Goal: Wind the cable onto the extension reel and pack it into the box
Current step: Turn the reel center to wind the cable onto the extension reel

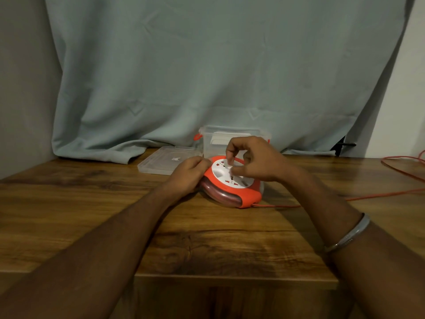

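The round orange-and-white plastic extension reel [232, 181] is lying flat on the wood-grain tabletop [207, 238], socket face up, its thin orange cable [379, 194] trailing rightward. The left hand [188, 173] is gripping the reel's rim; the right hand [255, 157] is seemingly pinching its white winding handle [230, 161]. The clear plastic box [232, 140] is standing just behind.

Reel [232, 183] on table [92, 215], box [234, 140] behind, lid [167, 160] left of box

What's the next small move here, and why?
Probably turn the white handle pinched by the right hand, while the left hand steadies the reel: orange cable trails loose across the table, and the box stands open behind.
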